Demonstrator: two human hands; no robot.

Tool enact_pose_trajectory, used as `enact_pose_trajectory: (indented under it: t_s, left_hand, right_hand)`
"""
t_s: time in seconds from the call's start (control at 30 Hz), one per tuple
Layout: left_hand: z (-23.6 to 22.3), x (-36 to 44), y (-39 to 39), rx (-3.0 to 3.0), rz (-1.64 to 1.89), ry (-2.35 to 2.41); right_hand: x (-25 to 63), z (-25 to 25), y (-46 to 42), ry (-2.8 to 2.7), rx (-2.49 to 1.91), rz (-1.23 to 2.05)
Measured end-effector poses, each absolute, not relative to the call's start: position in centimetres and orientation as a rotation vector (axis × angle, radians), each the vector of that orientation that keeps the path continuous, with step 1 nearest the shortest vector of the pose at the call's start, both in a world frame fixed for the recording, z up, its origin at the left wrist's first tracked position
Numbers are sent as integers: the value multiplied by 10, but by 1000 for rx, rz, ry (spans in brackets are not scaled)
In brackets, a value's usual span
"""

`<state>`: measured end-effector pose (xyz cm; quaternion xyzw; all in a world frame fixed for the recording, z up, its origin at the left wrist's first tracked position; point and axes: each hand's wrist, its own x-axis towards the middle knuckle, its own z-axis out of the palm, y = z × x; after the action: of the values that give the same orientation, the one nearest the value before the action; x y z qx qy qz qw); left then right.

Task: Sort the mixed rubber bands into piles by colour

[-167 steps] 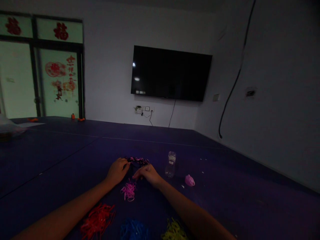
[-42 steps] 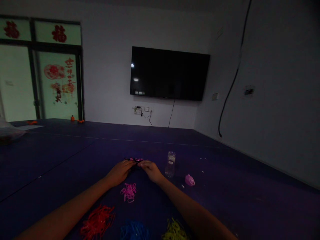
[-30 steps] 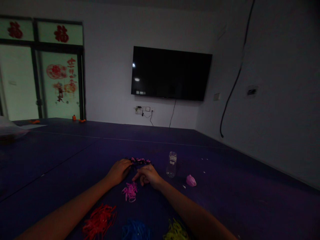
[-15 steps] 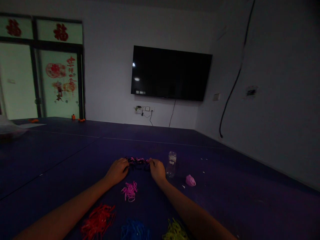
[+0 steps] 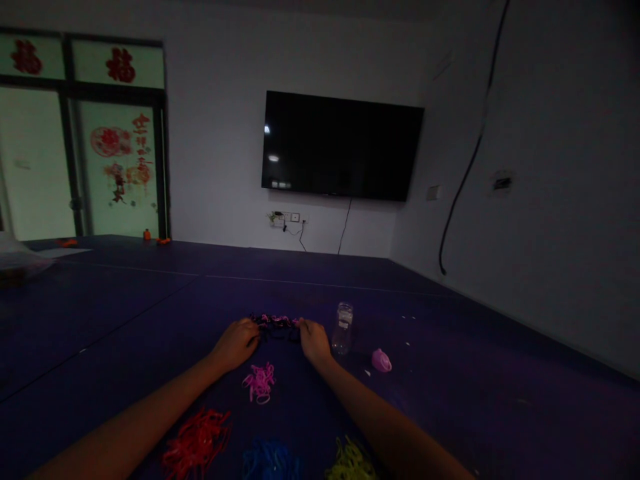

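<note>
My left hand (image 5: 239,341) has its fingers curled at the left end of a black-and-pink strip of rubber bands (image 5: 277,321). At the strip's right end, my right hand (image 5: 315,340) pinches with thumb and fingers. The strip lies nearly level between the hands, loose black loops showing along its near side. Nearer to me is a small heap of pink rubber bands (image 5: 259,383). Just right of my right hand stands a clear bottle (image 5: 343,328), with a pink cap (image 5: 381,361) lying beyond it to the right. The dim light hides the fingertips.
Along the near edge lie heaps of red bands (image 5: 199,443), blue bands (image 5: 271,460) and yellow-green bands (image 5: 350,461). The purple surface (image 5: 480,387) has seams and small white scraps. A clear plastic bag (image 5: 20,257) sits far left; small orange objects (image 5: 163,241) lie at the back.
My left hand has shifted very slightly to the right. The strip, my right hand and the things around them look the same.
</note>
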<state>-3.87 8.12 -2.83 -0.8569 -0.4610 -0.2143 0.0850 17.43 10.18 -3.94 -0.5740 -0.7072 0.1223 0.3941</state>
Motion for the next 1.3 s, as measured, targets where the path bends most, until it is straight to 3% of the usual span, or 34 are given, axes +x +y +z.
enact_pose_trajectory:
  t_s: [0.3,0.73,1.3]
  left_hand:
    - [-30,-38,83,-2519,-585,-1375]
    - [-29,-39,84,-2551,-580,-1409]
    - [-27,-38,82,-2520,-613,-1425]
  right_hand:
    - [174,-38,104,-1849,-1358,324]
    - [168,-30,91,-2023,-1665,62]
    - [171,-34,100,-1911,-1348,153]
